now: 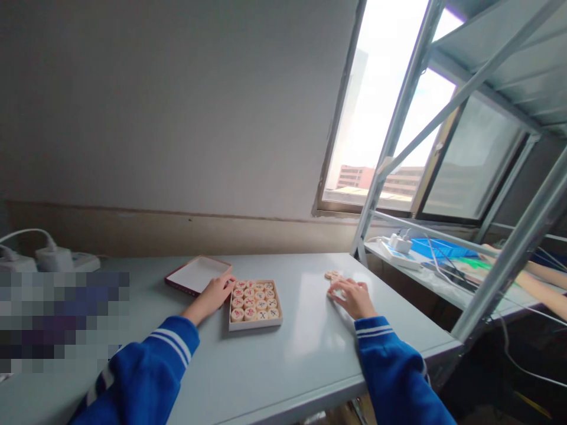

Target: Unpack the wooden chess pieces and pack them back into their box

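Observation:
A shallow open box (256, 324) stands mid-table, filled with rows of round wooden xiangqi pieces (261, 304) marked in red and dark characters. My left hand (215, 293) is at the box's far left corner, its bent fingers closed on the edge there. Over to the right, my right hand (353, 297) is low over the table with fingers curled down and thumb drawn in. A few loose xiangqi pieces (330, 274) lie just beyond its fingertips. Whatever is under those fingers is hidden.
The dark red box lid (200, 274), white inside up, lies behind my left hand. White chargers (54, 258) stand at the far left. A metal bed frame (370, 218) rises by the right table edge. Beyond it are a blue tray (443, 248), cables and another person's arms (543, 289).

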Demonstrator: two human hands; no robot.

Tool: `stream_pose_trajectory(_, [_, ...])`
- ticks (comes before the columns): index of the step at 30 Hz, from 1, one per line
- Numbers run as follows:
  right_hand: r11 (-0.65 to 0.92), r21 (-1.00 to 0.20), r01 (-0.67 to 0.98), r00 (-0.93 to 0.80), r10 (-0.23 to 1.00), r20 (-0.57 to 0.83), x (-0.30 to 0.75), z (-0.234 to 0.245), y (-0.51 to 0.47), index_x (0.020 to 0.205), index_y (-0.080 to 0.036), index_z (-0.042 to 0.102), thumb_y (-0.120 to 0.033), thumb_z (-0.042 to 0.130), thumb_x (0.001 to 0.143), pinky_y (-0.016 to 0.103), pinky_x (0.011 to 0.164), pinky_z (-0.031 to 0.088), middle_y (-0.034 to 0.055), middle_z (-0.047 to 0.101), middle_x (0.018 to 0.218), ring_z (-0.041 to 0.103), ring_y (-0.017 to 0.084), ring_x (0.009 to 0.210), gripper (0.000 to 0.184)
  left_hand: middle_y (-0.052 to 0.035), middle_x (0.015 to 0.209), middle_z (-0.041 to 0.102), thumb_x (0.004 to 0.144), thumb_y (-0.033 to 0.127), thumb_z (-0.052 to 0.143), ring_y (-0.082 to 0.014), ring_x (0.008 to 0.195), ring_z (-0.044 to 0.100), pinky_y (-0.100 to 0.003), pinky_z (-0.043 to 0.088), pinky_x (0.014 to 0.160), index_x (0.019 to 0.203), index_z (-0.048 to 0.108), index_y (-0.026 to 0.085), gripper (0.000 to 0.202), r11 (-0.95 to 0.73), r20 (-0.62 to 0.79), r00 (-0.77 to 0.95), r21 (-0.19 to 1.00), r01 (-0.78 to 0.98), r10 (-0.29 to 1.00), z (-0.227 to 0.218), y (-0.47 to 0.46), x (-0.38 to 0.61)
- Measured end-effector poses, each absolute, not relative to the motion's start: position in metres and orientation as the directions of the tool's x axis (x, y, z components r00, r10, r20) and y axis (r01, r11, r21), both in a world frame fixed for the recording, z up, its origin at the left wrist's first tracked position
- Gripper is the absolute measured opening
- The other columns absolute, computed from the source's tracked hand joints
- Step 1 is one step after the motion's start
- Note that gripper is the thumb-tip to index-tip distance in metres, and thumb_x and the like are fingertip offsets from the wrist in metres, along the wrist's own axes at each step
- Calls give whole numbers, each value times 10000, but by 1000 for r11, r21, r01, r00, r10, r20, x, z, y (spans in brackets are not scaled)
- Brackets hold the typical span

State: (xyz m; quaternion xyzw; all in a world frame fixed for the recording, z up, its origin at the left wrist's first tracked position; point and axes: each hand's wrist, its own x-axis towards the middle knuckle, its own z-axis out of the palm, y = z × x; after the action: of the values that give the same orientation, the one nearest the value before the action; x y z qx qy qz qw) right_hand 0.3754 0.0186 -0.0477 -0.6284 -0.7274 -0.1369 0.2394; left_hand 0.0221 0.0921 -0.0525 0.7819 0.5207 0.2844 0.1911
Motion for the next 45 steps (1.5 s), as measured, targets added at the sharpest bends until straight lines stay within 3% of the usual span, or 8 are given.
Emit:
stream_pose_trajectory(5, [116,-58,992,-68,844,531,372,-35,18,734,-268,652,-216,552,729,375,753,280,6,650,958,529,213,905,114,-89,883,648,807,217,373,-170,822,588,-231,402,738,858,589,120,242,-379,235,299,625,683,925,-52,90,22])
stream_pose_trajectory(13, [549,-130,826,-494,815,303,236,-23,67,1138,-299,519,-220,565,748,356,810,320,22,552,1172,477,205,1039,401,-77,825,644,809,231,360,-156,701,582,-232,410,653,879,594,120,268,-361,224,284,612,703,932,-53,89,23])
stream_pose_trajectory(18, [582,-125,804,-531,796,292,211,-32,85,942,-259,623,-265,589,754,353,817,304,23,632,991,516,190,948,191,-77,816,646,805,237,346,-166,735,584,-249,413,696,841,610,127,288,-405,268,304,607,684,914,-57,94,21])
stream_pose_trajectory(25, [537,-240,809,-417,812,408,223,-39,91,845,-268,635,-403,686,637,357,831,280,13,598,1019,479,190,979,253,-82,907,644,790,252,365,-182,835,588,-252,417,754,830,609,154,265,-371,243,282,631,681,928,-51,88,23])
stream_pose_trajectory(30, [396,-310,864,-251,874,417,253,-25,91,816,-289,641,-431,663,651,353,822,279,-13,603,1017,469,188,993,218,-74,903,646,787,276,358,-171,749,595,-248,431,689,816,598,166,266,-355,218,281,648,674,934,-53,91,21])
stream_pose_trajectory(36, [-59,-141,988,101,943,317,334,-26,84,765,-250,655,-398,619,682,421,803,277,52,594,992,454,245,986,173,-78,879,647,784,306,349,-182,775,591,-256,421,727,831,582,163,279,-379,234,299,633,675,925,-58,95,20])
stream_pose_trajectory(39, [-172,-136,976,210,907,365,348,-27,82,936,-234,621,-315,586,706,463,802,296,94,554,1083,434,284,1035,246,-86,883,644,784,301,347,-188,811,585,-258,414,746,831,582,159,279,-385,240,302,640,665,922,-56,93,20])
stream_pose_trajectory(45, [546,-317,775,-436,826,357,267,-21,73,1017,-264,589,-265,579,740,363,868,345,32,574,1094,486,195,1031,277,-92,851,647,779,266,373,-193,788,590,-263,417,711,816,590,143,252,-361,222,288,658,661,932,-52,89,22])
